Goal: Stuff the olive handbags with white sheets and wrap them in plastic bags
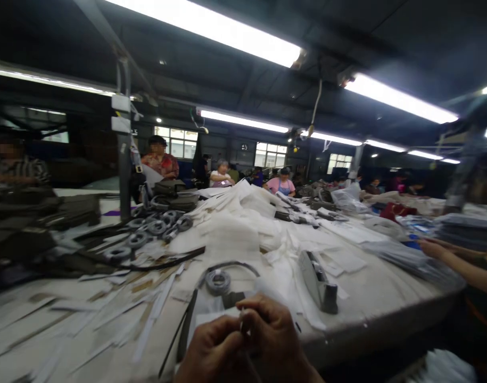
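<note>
At the bottom centre, my left hand and my right hand meet, thumbs and fingers pinched together. Between the fingertips shows a small pale bit, too small to name. Just beyond them lie a dark strap, a white sheet and a coiled grey ring on the pale table. A grey box-like holder stands to the right of my right hand.
White sheets are heaped mid-table. Several grey coils and scattered strips lie left. At right, another person's arm reaches toward plastic bags. A post rises at left; people are seated beyond.
</note>
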`<action>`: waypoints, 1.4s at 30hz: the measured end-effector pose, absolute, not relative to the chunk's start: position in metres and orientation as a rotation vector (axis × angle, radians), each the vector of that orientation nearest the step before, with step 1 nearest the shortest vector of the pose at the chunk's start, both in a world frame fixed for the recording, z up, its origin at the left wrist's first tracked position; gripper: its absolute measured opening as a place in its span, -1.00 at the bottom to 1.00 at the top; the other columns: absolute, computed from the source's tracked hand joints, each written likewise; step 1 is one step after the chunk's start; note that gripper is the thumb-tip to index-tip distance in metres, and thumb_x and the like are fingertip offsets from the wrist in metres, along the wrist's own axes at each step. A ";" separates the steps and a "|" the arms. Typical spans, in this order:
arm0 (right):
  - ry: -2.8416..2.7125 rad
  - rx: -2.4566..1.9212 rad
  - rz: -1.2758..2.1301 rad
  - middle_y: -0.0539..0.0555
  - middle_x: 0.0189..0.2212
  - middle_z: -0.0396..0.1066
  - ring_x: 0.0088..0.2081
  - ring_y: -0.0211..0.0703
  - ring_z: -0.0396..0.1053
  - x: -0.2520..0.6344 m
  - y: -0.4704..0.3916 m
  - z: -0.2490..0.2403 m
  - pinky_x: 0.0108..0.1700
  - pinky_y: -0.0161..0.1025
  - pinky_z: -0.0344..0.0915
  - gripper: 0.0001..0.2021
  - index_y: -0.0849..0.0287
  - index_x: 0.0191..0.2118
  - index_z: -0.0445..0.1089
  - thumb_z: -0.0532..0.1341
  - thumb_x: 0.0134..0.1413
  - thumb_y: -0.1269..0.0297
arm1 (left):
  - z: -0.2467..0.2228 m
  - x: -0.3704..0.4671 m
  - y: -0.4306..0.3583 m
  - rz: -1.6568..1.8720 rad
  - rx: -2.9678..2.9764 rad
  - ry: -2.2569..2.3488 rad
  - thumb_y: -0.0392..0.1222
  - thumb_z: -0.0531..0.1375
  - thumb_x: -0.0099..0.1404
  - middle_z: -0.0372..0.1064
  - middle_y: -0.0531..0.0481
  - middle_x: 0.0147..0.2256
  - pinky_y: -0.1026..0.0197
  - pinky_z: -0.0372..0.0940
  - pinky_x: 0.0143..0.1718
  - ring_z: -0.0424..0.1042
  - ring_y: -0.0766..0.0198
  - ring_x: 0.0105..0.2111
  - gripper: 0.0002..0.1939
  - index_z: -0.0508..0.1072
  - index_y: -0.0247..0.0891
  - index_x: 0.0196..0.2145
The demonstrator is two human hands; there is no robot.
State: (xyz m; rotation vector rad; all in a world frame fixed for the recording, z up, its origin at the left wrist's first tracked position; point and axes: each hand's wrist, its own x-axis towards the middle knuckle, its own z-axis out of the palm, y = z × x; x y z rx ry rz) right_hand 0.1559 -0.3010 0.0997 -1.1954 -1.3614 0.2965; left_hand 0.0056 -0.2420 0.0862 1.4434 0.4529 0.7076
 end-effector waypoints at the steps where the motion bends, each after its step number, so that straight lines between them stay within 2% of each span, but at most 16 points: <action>1: -1.326 -1.215 0.342 0.10 -0.47 0.48 -0.45 -0.16 0.40 0.154 -0.303 0.098 -0.39 -0.29 0.37 -0.56 0.18 -0.30 0.59 0.23 0.10 -0.14 | 0.086 0.005 -0.245 0.690 1.422 0.441 0.23 0.32 0.09 0.43 -0.01 -0.52 0.30 0.24 -0.45 0.35 0.30 -0.54 -0.51 0.58 -0.31 -0.34; 3: -1.281 -1.249 0.418 0.10 -0.47 0.47 -0.44 -0.15 0.40 0.150 -0.305 0.094 -0.41 -0.29 0.36 -0.58 0.19 -0.29 0.59 0.25 0.08 -0.12 | 0.085 0.005 -0.250 0.661 1.346 0.455 0.20 0.33 0.11 0.41 -0.01 -0.56 0.32 0.22 -0.49 0.34 0.33 -0.58 -0.51 0.56 -0.36 -0.33; 8: -1.191 -1.258 0.518 0.12 -0.45 0.47 -0.43 -0.10 0.40 0.142 -0.306 0.080 -0.45 -0.28 0.34 -0.56 0.20 -0.26 0.59 0.27 0.05 -0.14 | 0.074 0.006 -0.257 0.624 1.070 0.420 0.20 0.39 0.04 0.45 -0.09 -0.47 0.31 0.26 -0.53 0.38 0.34 -0.60 -0.47 0.52 -0.40 -0.34; 12: -1.227 -1.259 0.556 0.08 -0.46 0.46 -0.48 -0.17 0.37 0.143 -0.308 0.077 -0.48 -0.30 0.32 -0.60 0.18 -0.25 0.58 0.30 0.05 -0.10 | 0.071 0.002 -0.260 0.622 1.090 0.405 0.11 0.38 0.08 0.44 -0.08 -0.48 0.31 0.28 -0.49 0.39 0.33 -0.58 -0.55 0.53 -0.40 -0.35; 16: -1.305 -1.240 0.634 0.11 -0.34 0.50 -0.32 -0.09 0.44 0.155 -0.314 0.082 -0.30 -0.26 0.38 -0.65 0.15 -0.27 0.60 0.29 0.07 -0.06 | 0.080 -0.004 -0.261 0.725 1.425 0.484 -0.10 0.25 0.21 0.51 -0.07 -0.37 0.29 0.31 -0.37 0.44 0.25 -0.43 -0.76 0.59 -0.32 -0.27; 18: -1.286 -1.256 0.687 0.09 -0.35 0.49 -0.35 -0.13 0.41 0.160 -0.318 0.082 -0.32 -0.27 0.36 -0.64 0.15 -0.26 0.59 0.28 0.09 -0.06 | 0.084 -0.006 -0.261 0.781 1.586 0.497 -0.21 0.19 0.24 0.53 -0.05 -0.30 0.29 0.32 -0.28 0.46 0.20 -0.33 -0.78 0.61 -0.26 -0.23; 20: -1.218 -1.270 0.747 0.05 -0.45 0.45 -0.43 -0.18 0.36 0.163 -0.321 0.082 -0.35 -0.27 0.32 -0.60 0.17 -0.21 0.58 0.25 0.12 -0.09 | 0.085 -0.006 -0.259 0.822 1.685 0.497 -0.24 0.16 0.26 0.54 -0.03 -0.28 0.28 0.32 -0.21 0.47 0.17 -0.26 -0.78 0.61 -0.22 -0.23; 22: -1.138 -1.266 0.825 0.02 -0.54 0.40 -0.48 -0.21 0.32 0.163 -0.323 0.082 -0.36 -0.26 0.30 -0.55 0.20 -0.20 0.57 0.24 0.11 -0.14 | 0.082 -0.005 -0.257 0.870 1.755 0.516 -0.24 0.16 0.28 0.54 -0.03 -0.25 0.28 0.31 -0.16 0.47 0.16 -0.22 -0.79 0.61 -0.20 -0.23; 24: -1.080 -1.240 0.898 0.02 -0.51 0.41 -0.51 -0.26 0.28 0.161 -0.323 0.081 -0.39 -0.28 0.28 -0.54 0.21 -0.25 0.56 0.30 0.03 -0.15 | 0.077 -0.005 -0.254 0.903 1.826 0.551 -0.23 0.18 0.29 0.54 -0.05 -0.21 0.28 0.30 -0.14 0.48 0.16 -0.24 -0.78 0.60 -0.17 -0.17; 27: -1.012 -1.184 0.988 -0.01 -0.47 0.40 -0.56 -0.36 0.18 0.155 -0.324 0.081 -0.49 -0.35 0.18 -0.60 0.21 -0.31 0.52 0.39 -0.07 -0.08 | 0.072 -0.006 -0.253 0.911 1.960 0.560 -0.20 0.19 0.31 0.54 -0.10 -0.18 0.26 0.28 -0.11 0.48 0.13 -0.24 -0.76 0.58 -0.15 -0.09; 31: -0.906 -1.086 1.155 -0.08 -0.56 0.31 -0.58 -0.40 0.11 0.146 -0.326 0.079 -0.53 -0.41 0.08 -0.64 0.21 -0.40 0.40 0.45 -0.11 0.02 | 0.069 -0.011 -0.259 0.890 2.093 0.543 -0.14 0.14 0.37 0.53 -0.17 -0.22 0.24 0.28 -0.11 0.48 0.09 -0.21 -0.76 0.58 -0.16 -0.11; 35: -0.848 -1.042 1.246 -0.12 -0.59 0.27 -0.60 -0.42 0.11 0.138 -0.329 0.080 -0.53 -0.43 0.05 -0.64 0.20 -0.40 0.35 0.45 -0.10 0.05 | 0.073 -0.021 -0.265 0.911 2.053 0.514 -0.13 0.14 0.38 0.52 -0.19 -0.20 0.22 0.27 -0.07 0.47 0.09 -0.18 -0.75 0.57 -0.16 -0.09; 42: -0.995 -1.027 1.193 -0.09 -0.52 0.32 -0.58 -0.42 0.18 0.131 -0.332 0.085 -0.54 -0.43 0.08 -0.67 0.21 -0.38 0.38 0.45 -0.07 0.09 | 0.076 -0.034 -0.269 1.007 2.038 0.450 -0.12 0.13 0.39 0.52 -0.19 -0.16 0.22 0.28 -0.01 0.48 0.11 -0.13 -0.73 0.57 -0.15 -0.06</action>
